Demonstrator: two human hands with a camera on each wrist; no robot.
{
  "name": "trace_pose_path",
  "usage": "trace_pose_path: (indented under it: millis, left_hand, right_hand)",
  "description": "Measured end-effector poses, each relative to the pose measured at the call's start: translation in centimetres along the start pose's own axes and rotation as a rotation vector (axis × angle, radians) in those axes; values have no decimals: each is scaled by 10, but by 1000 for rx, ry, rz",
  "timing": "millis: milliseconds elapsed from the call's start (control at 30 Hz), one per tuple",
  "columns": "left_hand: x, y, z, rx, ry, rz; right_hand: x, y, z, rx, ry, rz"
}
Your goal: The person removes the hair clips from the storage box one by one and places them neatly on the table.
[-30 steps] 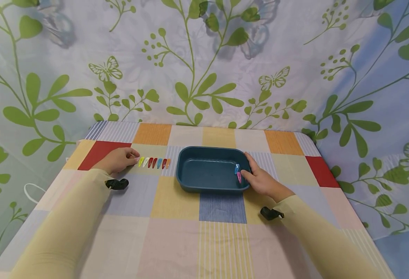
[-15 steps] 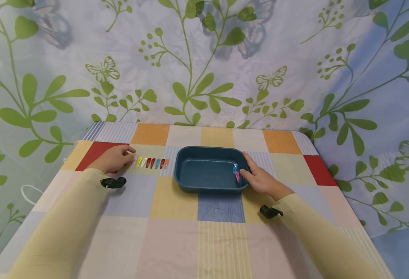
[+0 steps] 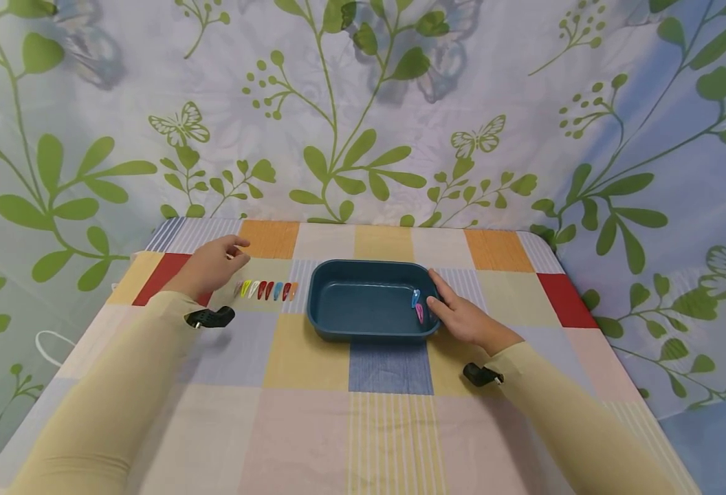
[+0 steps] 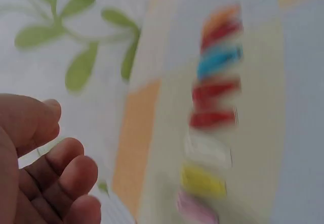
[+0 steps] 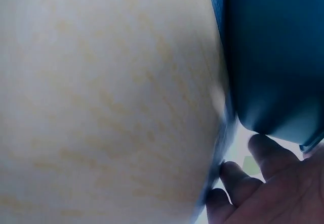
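Observation:
A row of several snap hair clips lies on the patchwork cloth, from a pale pink clip (image 3: 238, 289) and a yellow clip (image 3: 246, 288) on the left to an orange clip (image 3: 294, 291). Above and behind the row's left end hovers my left hand (image 3: 208, 265), fingers loosely curled, with nothing visible between them. My right hand (image 3: 465, 320) grips the right end of a dark blue plastic bin (image 3: 363, 309), thumb over the rim and fingers along the outer wall. Inside, near that thumb, lie a blue clip (image 3: 415, 298) and a pink clip (image 3: 419, 314).
The patchwork tablecloth (image 3: 301, 440) covers the table. A leaf-patterned curtain (image 3: 363, 103) hangs behind it. A white cable (image 3: 47, 349) loops at the left edge, and a black wrist device (image 3: 210, 317) sits on the left sleeve.
My left hand has left the row's left end and moved up and back, uncovering the pale pink clip there. My right hand keeps its hold on the bin. The head view shifts slightly.

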State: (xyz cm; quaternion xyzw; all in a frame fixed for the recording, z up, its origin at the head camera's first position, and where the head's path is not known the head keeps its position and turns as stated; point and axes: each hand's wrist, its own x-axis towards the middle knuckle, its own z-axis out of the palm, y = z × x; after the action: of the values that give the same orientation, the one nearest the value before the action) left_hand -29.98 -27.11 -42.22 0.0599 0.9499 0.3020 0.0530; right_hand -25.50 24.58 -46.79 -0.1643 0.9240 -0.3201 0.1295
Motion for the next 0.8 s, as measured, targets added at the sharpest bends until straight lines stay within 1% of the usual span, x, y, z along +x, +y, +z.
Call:
trace_pose_path:
  millis: [100,200,300,400,467,567,667,800]
  left_hand:
    - [2,23,7,-45,-20,71]
    - [5,49,15,-90,-52,145]
    - [7,77,23,-107,-80,218]
    - [8,103,33,-102,-105,281]
    - [9,119,39,-115,-137,306]
    - [11,138,51,-115,-186,345]
    - [16,155,64,-91,-234,372]
    - [25,172,81,-43,-284,400]
  right_hand:
    - [-1,2,-1,-9,-16,0]
    - [-1,3,-2,-14,-32,1]
    - [-1,4,-2,-14,-39,6]
    - [-1,4,-3,-5,-44,7]
    - [-1,4,-3,-1,-44,7]
    - [-2,3,-3,-2,-49,6]
    - [-3,2,-3,-3,-53,11]
    - [-2,1,-3,-4,-51,22]
